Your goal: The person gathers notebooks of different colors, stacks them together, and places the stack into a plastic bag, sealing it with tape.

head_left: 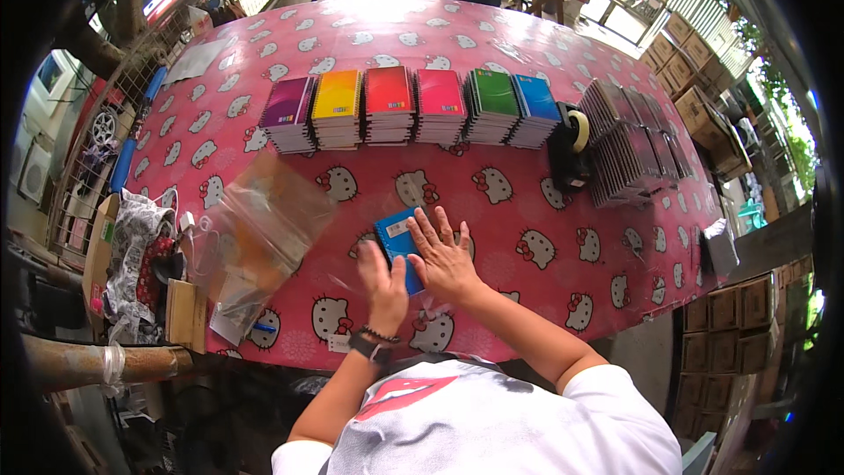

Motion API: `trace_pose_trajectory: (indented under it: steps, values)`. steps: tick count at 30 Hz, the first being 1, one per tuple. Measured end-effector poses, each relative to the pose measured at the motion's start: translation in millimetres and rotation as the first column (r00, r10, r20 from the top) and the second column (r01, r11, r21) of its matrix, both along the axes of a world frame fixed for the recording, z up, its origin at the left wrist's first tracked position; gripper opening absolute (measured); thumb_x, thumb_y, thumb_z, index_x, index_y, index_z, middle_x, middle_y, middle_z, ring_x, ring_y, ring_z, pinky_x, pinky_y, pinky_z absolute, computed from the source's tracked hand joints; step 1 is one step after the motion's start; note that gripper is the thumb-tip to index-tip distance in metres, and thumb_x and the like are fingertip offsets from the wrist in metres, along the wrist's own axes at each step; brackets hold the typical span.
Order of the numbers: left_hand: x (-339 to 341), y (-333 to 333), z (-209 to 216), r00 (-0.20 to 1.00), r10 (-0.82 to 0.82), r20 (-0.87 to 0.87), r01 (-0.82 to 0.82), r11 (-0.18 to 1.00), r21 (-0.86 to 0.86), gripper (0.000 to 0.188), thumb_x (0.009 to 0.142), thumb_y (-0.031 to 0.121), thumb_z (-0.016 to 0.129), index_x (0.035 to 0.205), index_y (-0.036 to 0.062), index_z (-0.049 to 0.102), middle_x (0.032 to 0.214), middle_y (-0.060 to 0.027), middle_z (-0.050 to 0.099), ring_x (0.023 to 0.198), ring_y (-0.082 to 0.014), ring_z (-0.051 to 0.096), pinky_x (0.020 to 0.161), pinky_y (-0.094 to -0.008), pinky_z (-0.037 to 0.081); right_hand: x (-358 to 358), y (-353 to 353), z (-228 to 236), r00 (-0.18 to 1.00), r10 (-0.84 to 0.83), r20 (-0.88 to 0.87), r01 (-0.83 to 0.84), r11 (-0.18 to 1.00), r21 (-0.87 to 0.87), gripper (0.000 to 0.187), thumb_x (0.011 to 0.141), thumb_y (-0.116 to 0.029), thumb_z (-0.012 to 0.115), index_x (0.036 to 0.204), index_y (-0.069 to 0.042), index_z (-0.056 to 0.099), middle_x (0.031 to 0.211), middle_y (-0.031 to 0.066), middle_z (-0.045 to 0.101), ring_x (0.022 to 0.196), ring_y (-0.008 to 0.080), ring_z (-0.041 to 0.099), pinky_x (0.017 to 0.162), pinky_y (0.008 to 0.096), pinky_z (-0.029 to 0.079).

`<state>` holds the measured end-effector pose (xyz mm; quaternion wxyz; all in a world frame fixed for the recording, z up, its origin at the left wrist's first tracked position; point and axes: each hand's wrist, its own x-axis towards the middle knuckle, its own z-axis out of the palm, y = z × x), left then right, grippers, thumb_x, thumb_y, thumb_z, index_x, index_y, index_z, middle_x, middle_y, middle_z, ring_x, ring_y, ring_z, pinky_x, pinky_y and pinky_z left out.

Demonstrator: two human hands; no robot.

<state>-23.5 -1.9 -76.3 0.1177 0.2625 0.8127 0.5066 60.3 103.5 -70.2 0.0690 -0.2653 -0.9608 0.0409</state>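
A pink worktop (527, 317) fills mid-frame, carrying six notebook stacks (435, 105) in the upper middle. Just below centre, our right hand (446, 255) lies spread flat on a blue notebook (396, 240); we cannot tell whether our blurred left hand (383, 286), at its lower left side, grips it.

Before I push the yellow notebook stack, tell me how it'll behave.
The yellow notebook stack may topple if pushed high, being many layers piled up. White page edges suggest it's fairly heavy. Sideways, it could bump the red stack close beside it.
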Motion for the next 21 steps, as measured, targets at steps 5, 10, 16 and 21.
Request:
trace_pose_trajectory:
  steps: [5,10,16,21]
  values:
    - [-44.1,-60.9,-13.3,0.990,0.115,-0.078,-0.124,0.984,-0.124,0.087,0.075,0.021,0.071,0.140,0.0017,0.016,0.126,-0.0286,0.045,0.114,-0.0344,0.049,0.093,-0.0455,0.040,-1.3,-4.1,8.0,0.999,-0.012,0.038,0.015,0.997,-0.071,0.061,0.092,-0.040,0.037,0.144,-0.013,0.020,0.152,0.0042,0.010,0.138,0.0338,0.001,0.103,0.0634,0.006]
    - [-42.2,-74.3,-12.7,0.806,-0.080,0.587,0.040,0.996,0.082,0.065,0.075,0.009,0.070,0.130,0.0003,0.036,0.082,-0.0101,0.064,0.064,-0.0138,0.061,0.057,-0.0240,0.050,-6.7,-5.0,10.4,1.000,0.007,0.011,-0.007,0.999,-0.052,0.062,0.091,-0.037,0.043,0.144,-0.014,0.020,0.151,0.0109,0.009,0.138,0.0348,0.002,0.102,0.0639,0.009]
    - [-13.4,-24.7,46.0,0.936,-0.348,-0.060,0.349,0.937,0.014,0.046,0.072,0.003,0.066,0.117,0.0027,0.056,0.076,-0.0096,0.063,0.067,-0.0187,0.062,0.065,-0.0300,0.050,-23.0,18.4,19.0,0.897,-0.055,-0.438,-0.222,0.801,-0.555,0.013,0.075,-0.019,0.063,0.081,-0.008,0.066,0.093,0.0111,0.056,0.096,0.0297,0.047,0.084,0.0362,0.040]
    - [0.9,-13.9,53.3,0.893,-0.436,-0.115,0.380,0.864,-0.330,0.031,0.074,0.006,0.062,0.105,0.0028,0.059,0.088,-0.0163,0.063,0.080,-0.0331,0.062,0.069,-0.0412,0.050,-46.8,20.0,50.2,0.988,0.012,-0.153,-0.090,0.852,-0.516,0.022,0.071,-0.025,0.067,0.066,-0.004,0.066,0.080,0.0143,0.060,0.084,0.0300,0.054,0.078,0.0372,0.045]
